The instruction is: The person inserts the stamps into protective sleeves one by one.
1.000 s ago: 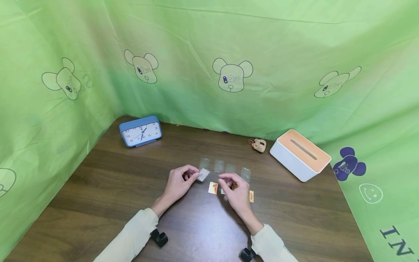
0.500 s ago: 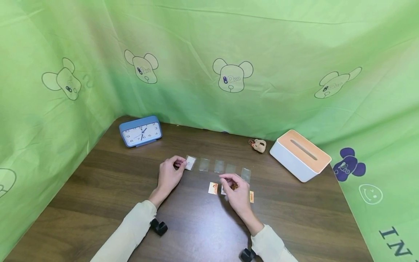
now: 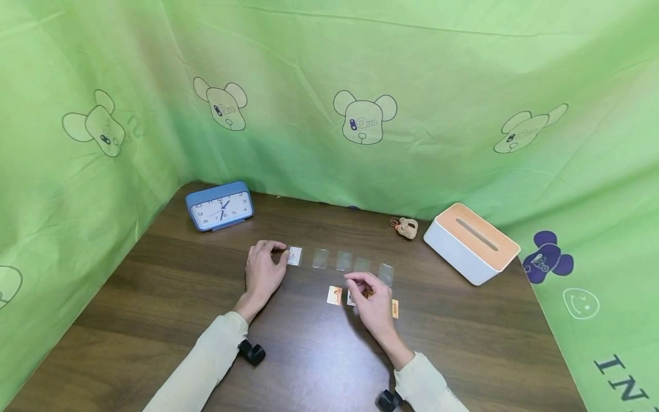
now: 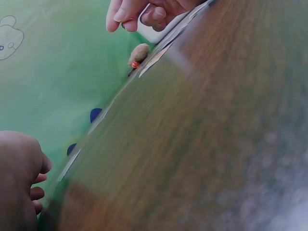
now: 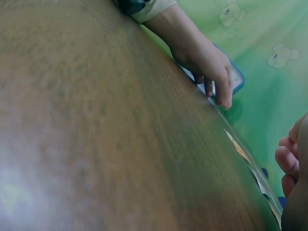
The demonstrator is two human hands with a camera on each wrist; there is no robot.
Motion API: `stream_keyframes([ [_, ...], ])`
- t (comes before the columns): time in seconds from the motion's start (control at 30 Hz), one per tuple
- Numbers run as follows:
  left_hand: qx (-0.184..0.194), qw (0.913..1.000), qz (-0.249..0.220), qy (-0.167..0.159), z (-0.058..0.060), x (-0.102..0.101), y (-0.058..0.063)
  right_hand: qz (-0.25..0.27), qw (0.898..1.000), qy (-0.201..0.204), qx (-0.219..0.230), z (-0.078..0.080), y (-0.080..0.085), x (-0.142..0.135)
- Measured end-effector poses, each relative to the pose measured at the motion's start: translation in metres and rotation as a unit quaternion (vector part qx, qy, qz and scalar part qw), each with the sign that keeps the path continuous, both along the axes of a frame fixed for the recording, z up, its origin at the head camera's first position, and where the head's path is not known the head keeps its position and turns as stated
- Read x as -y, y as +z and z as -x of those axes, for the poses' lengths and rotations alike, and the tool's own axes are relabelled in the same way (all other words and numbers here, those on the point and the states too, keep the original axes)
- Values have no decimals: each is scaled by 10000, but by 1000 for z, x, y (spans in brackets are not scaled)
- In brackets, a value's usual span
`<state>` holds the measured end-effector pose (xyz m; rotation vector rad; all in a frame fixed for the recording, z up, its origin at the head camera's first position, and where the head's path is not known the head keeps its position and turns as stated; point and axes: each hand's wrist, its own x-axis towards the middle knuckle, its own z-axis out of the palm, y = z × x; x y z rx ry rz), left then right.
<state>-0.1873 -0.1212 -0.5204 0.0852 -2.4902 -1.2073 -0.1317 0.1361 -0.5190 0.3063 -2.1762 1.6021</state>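
My left hand (image 3: 265, 270) rests at the left end of a row of small clear sleeves, its fingers loosely bent. Right by its fingertips lies a clear sleeve with a white card (image 3: 295, 256) in it; in the left wrist view a small gap shows between the fingers and this sleeve (image 4: 70, 166). Farther right lie several clear sleeves, among them a clear sleeve (image 3: 321, 258). My right hand (image 3: 374, 298) hovers over small printed cards, fingers loosely curled, nothing seen in them. An orange-and-white card (image 3: 334, 295) shows beside it; another orange card (image 3: 394, 308) is partly hidden.
A blue alarm clock (image 3: 220, 206) stands at the back left of the wooden table (image 3: 170, 297). At the back right are a small beige trinket (image 3: 408, 228) and a white tissue box (image 3: 471, 243) with a wood-coloured lid. Green curtains (image 3: 288, 143) enclose the table.
My left hand has carried the sleeve with the white card leftward, laid it at the row's left end and let it go. My right hand has stayed over the cards.
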Motion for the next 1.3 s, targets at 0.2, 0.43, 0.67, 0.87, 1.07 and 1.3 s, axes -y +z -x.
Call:
stream_keyframes([
  [0.2,-274,9993,-57,-257,-1,-6,0,-14,9996,265,-38,2,-4,-5],
  [0.43,-278,9983,-103,-510,0,-17,0,-1470,9885,254,-230,3,-7,-7],
  [0.67,-466,9970,-29,-624,1,-22,-1,-2687,9625,99,-368,4,-10,-8],
  [0.87,-486,9968,11,-641,1,-22,-2,-2890,9563,57,-443,5,-9,-8],
  [1.07,-412,9971,-4,-645,1,-22,-2,-2830,9588,88,-212,5,-8,-8],
  [1.3,-252,9973,-95,-680,2,-22,-2,-2742,9609,172,-352,5,-8,-7],
])
